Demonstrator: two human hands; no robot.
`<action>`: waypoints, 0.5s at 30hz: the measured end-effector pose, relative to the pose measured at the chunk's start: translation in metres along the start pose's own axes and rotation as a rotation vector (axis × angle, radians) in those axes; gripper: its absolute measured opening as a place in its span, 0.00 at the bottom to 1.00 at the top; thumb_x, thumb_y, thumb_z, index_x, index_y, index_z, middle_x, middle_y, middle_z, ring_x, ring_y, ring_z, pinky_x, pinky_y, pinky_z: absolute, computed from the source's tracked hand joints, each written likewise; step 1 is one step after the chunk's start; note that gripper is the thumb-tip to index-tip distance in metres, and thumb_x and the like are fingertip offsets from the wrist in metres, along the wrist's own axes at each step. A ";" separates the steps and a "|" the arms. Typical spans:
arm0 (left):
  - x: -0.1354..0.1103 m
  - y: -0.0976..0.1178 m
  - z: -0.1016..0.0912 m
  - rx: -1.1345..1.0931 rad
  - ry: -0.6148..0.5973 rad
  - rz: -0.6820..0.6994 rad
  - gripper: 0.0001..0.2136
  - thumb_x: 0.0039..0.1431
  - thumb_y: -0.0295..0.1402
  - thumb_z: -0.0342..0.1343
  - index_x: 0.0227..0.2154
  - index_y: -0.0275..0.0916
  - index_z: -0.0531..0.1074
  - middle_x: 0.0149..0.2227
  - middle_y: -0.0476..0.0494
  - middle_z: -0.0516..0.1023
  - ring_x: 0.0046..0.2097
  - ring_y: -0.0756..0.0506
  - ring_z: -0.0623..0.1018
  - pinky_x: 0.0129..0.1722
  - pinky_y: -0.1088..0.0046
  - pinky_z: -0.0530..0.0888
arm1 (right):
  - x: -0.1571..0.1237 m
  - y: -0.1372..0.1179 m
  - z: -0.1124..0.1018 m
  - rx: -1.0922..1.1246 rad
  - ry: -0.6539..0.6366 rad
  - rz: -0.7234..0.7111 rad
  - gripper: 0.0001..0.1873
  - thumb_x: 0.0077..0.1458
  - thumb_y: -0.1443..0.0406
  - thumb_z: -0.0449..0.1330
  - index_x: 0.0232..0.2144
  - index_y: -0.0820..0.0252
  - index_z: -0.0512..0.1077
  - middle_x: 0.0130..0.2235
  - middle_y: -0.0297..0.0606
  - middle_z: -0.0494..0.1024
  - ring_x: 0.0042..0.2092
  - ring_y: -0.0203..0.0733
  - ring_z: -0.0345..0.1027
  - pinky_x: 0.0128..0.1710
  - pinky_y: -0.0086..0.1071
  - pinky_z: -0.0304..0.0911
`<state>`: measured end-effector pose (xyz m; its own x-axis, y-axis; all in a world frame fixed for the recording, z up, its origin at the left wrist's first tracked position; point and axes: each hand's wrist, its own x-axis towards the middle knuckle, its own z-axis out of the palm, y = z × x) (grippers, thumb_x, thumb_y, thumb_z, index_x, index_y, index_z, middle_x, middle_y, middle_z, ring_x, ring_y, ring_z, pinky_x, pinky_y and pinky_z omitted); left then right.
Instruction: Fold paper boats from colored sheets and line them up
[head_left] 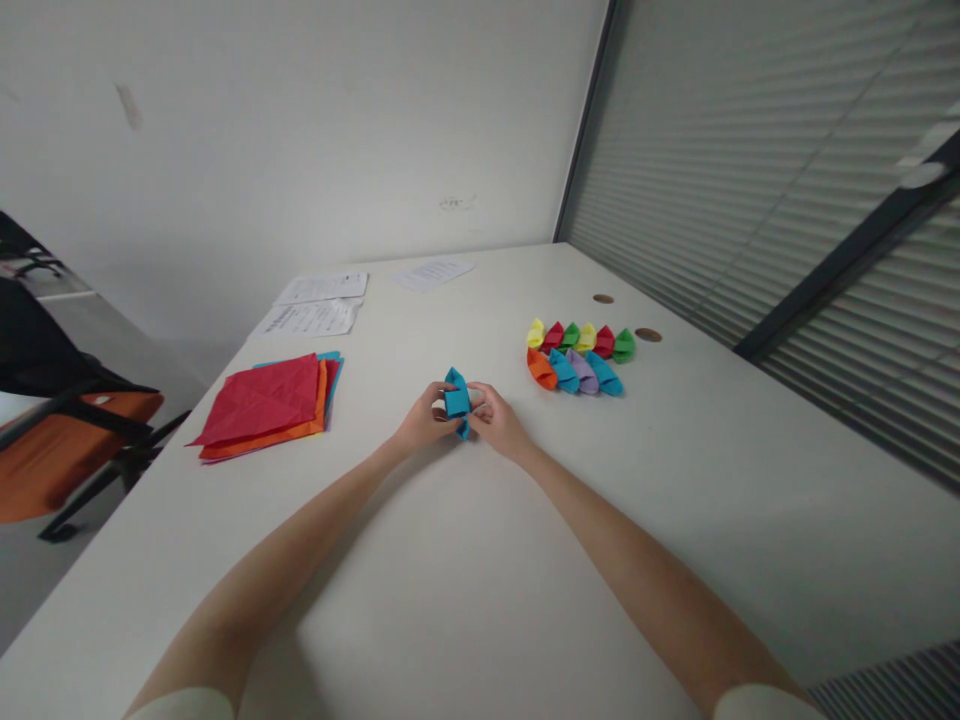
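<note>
Together, left fingers and right fingers pinch a pointed, folded blue paper.

Office room, judging by its fittings: one long white desk, two round brown insets in its top; one wheeled black chair, orange-seated; slatted blinds along the right side; printed paper sheets; white wall, scuffed.

Both hands hold a folded blue piece above the table.
</note>
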<state>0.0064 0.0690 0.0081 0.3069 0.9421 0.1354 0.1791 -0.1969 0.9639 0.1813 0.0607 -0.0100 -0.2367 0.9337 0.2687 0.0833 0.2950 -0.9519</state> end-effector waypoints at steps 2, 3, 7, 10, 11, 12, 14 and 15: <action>-0.002 0.000 0.006 0.028 0.024 0.024 0.26 0.44 0.28 0.62 0.48 0.39 0.62 0.36 0.48 0.73 0.30 0.51 0.76 0.29 0.75 0.74 | 0.000 0.001 0.003 -0.026 0.045 -0.010 0.26 0.48 0.66 0.57 0.52 0.56 0.62 0.31 0.29 0.68 0.27 0.32 0.67 0.28 0.28 0.65; -0.003 0.000 0.008 0.037 0.038 0.032 0.25 0.45 0.27 0.60 0.48 0.39 0.62 0.35 0.48 0.73 0.30 0.51 0.76 0.29 0.75 0.74 | 0.000 0.001 0.004 -0.044 0.066 -0.018 0.26 0.48 0.66 0.57 0.51 0.56 0.62 0.30 0.28 0.68 0.27 0.33 0.67 0.28 0.28 0.64; -0.004 0.000 0.012 0.027 0.055 0.059 0.23 0.47 0.26 0.57 0.49 0.37 0.63 0.35 0.47 0.72 0.33 0.49 0.76 0.30 0.74 0.75 | 0.000 0.000 0.006 -0.081 0.105 -0.046 0.25 0.48 0.67 0.57 0.51 0.56 0.63 0.28 0.27 0.67 0.26 0.33 0.65 0.27 0.27 0.62; -0.002 -0.002 0.011 0.015 0.048 0.066 0.24 0.47 0.25 0.57 0.49 0.37 0.63 0.37 0.46 0.73 0.34 0.49 0.76 0.32 0.72 0.76 | 0.000 0.000 0.006 -0.060 0.095 -0.037 0.25 0.48 0.68 0.56 0.51 0.56 0.63 0.28 0.26 0.66 0.26 0.32 0.65 0.26 0.26 0.62; -0.002 -0.003 0.010 0.007 0.048 0.065 0.24 0.46 0.25 0.57 0.49 0.37 0.64 0.38 0.45 0.73 0.34 0.49 0.76 0.33 0.72 0.76 | 0.000 0.000 0.006 -0.050 0.088 -0.031 0.25 0.48 0.68 0.56 0.51 0.56 0.63 0.28 0.26 0.66 0.26 0.32 0.64 0.25 0.26 0.62; -0.001 -0.004 0.009 -0.004 0.050 0.063 0.24 0.46 0.26 0.57 0.50 0.37 0.64 0.39 0.45 0.73 0.34 0.49 0.76 0.33 0.71 0.76 | 0.000 0.000 0.006 -0.041 0.082 -0.025 0.26 0.48 0.68 0.56 0.52 0.56 0.62 0.28 0.26 0.66 0.25 0.32 0.64 0.25 0.26 0.62; 0.000 -0.006 0.008 -0.032 0.049 0.058 0.24 0.46 0.26 0.58 0.49 0.38 0.64 0.40 0.44 0.73 0.35 0.49 0.76 0.34 0.70 0.77 | 0.000 0.001 0.005 -0.032 0.077 -0.018 0.25 0.49 0.68 0.56 0.52 0.56 0.62 0.28 0.25 0.65 0.25 0.32 0.64 0.25 0.26 0.62; 0.000 -0.006 0.008 -0.044 0.045 0.053 0.24 0.46 0.27 0.59 0.49 0.38 0.64 0.40 0.44 0.73 0.35 0.49 0.76 0.35 0.70 0.77 | 0.000 0.001 0.005 -0.034 0.076 -0.017 0.25 0.49 0.68 0.56 0.52 0.56 0.62 0.28 0.25 0.65 0.25 0.32 0.64 0.25 0.25 0.62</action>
<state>0.0124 0.0677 0.0004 0.2725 0.9421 0.1953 0.1227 -0.2353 0.9641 0.1763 0.0599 -0.0119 -0.1643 0.9408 0.2966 0.1127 0.3166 -0.9418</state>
